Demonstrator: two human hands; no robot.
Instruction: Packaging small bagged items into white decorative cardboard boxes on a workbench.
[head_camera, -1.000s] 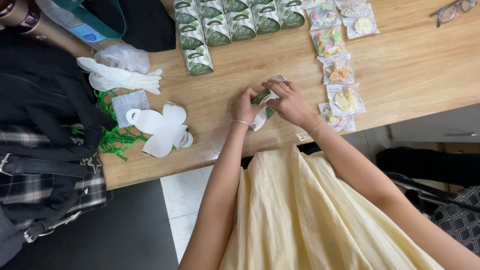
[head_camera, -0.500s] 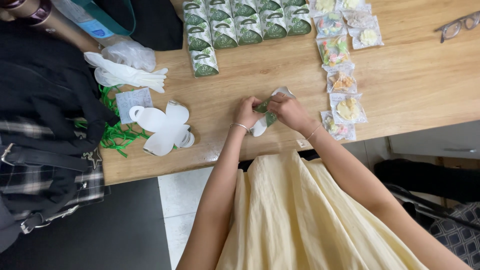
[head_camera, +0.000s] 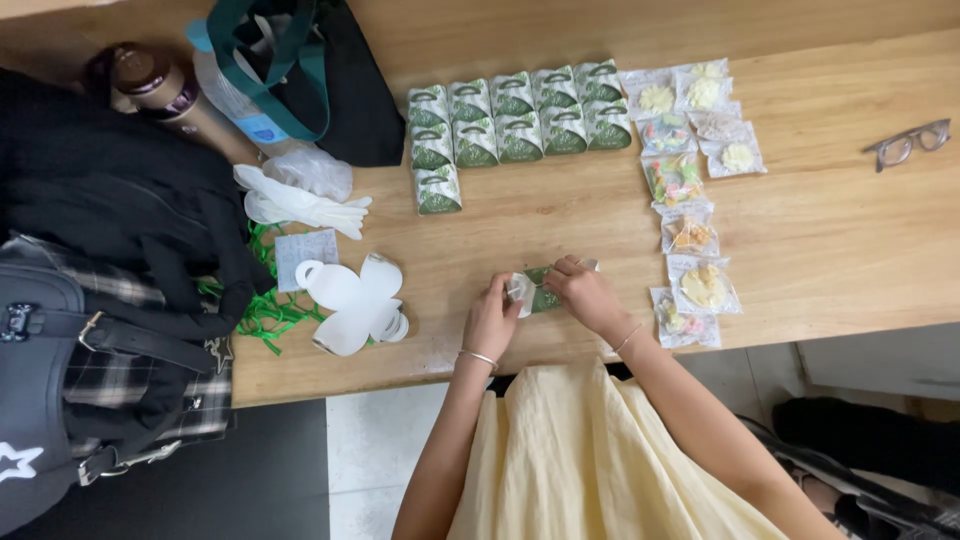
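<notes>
both hands have slid lower on the table (head_camera: 830, 250), left hand (head_camera: 490, 318) and right hand (head_camera: 586, 295) with fingers pinched on a small green box (head_camera: 541, 295). the box sits near the table's front edge, mostly hidden by fingers, shape hard to read.

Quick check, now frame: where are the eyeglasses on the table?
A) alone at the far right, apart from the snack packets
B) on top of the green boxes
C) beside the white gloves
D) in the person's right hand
A: the eyeglasses lie by themselves on bare wood at the right end of the table, well clear of the snack packets.
</notes>
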